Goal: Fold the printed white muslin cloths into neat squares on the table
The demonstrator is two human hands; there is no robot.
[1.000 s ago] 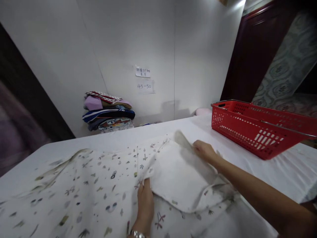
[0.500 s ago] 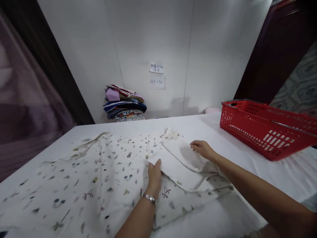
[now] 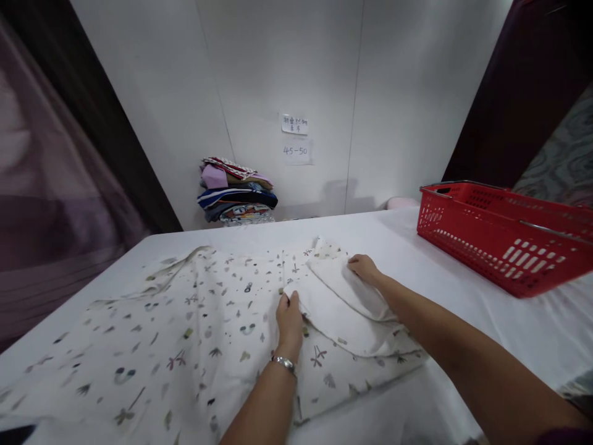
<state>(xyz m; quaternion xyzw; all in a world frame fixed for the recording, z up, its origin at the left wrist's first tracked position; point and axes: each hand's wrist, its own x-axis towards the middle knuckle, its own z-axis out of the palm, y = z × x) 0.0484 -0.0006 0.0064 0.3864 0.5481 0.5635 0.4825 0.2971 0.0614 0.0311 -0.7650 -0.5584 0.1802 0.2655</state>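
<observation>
A wide white cloth point(image 3: 231, 309) printed with small palm trees, leaves and arches lies spread over the table. Its right part is turned over, so a plain white flap point(image 3: 336, 309) shows on top. My left hand point(image 3: 290, 321), a silver bracelet at the wrist, pinches the left edge of this flap between thumb and fingers. Farther back and to the right, my right hand point(image 3: 364, 269) has its fingers closed on the flap's upper edge; the fingertips are partly hidden. Wrinkles run through the cloth's left side.
A red plastic basket point(image 3: 486, 241) with metal handles stands on the white table point(image 3: 389, 228) at the right. Behind the table's far edge is a stack of folded fabrics point(image 3: 237, 191). Paper notes point(image 3: 296, 151) hang on the wall, and a purple curtain point(image 3: 60, 235) hangs at the left.
My right hand has moved a little left and closed on the flap's upper edge. The cloth's right end has drawn slightly inward. My left hand keeps its pinch; the view has shifted slightly.
</observation>
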